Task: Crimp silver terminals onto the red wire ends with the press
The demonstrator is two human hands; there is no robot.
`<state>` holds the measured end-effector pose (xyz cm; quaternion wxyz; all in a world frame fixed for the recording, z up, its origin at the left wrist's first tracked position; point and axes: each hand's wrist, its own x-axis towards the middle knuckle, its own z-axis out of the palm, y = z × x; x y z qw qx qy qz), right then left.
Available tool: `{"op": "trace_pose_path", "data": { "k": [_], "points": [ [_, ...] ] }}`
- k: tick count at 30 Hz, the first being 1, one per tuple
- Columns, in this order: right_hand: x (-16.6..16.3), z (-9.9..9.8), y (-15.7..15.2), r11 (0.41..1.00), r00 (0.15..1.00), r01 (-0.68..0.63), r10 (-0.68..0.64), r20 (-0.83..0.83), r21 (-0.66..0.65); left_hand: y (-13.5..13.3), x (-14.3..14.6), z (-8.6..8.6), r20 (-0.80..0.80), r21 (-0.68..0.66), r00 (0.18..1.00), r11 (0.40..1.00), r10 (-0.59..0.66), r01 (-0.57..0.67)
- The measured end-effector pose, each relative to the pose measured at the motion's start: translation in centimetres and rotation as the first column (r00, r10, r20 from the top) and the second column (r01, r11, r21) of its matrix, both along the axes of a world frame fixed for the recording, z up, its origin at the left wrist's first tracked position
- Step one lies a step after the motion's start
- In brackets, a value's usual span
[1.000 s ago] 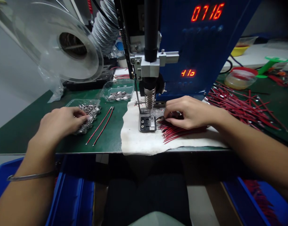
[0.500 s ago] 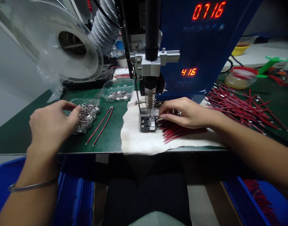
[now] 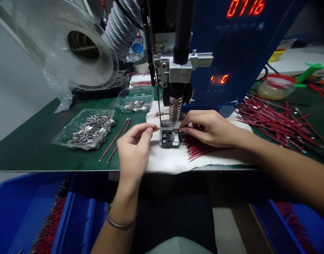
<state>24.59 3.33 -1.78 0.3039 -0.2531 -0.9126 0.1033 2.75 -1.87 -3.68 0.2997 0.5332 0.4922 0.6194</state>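
My left hand is closed in a pinch just left of the small black jig; whatever its fingertips hold is too small to make out. At the jig's right side, my right hand pinches the end of a thin wire, mostly hidden by the fingers. Above the jig stands the soldering iron tip with a metal spring. Beneath my right hand lies a bundle of red wires on a white cloth. Two red wires with metal ends lie beside my left hand.
A clear tray of small metal terminals sits at left, a second clear tray behind it. The blue machine rises behind the jig. Loose red wires are piled at right. Blue bins stand below the table edge.
My left hand has moved right, from over the terminal tray to beside the jig. My right hand stays at the jig. The view has shifted slightly, and the lower display reads differently.
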Motion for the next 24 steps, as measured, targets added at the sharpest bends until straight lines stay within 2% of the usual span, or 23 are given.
{"op": "trace_pose_path", "data": {
  "k": [7,13,24],
  "points": [
    [0.1,0.0,-0.3,1.0,1.0,-0.014,0.014,0.015,-0.016,0.5,2.5,-0.5,0.202,-0.052,0.978,0.996,-0.059,0.071],
    [0.0,0.2,-0.4,1.0,1.0,-0.005,0.005,0.022,0.025,0.3,2.5,-1.0,0.125,-0.074,0.992,0.997,-0.006,0.015],
    [0.3,0.0,-0.3,1.0,0.998,0.006,-0.007,0.056,0.019,-0.1,2.7,-1.1,0.053,-0.102,0.998,0.994,-0.042,0.047]
  ]
}}
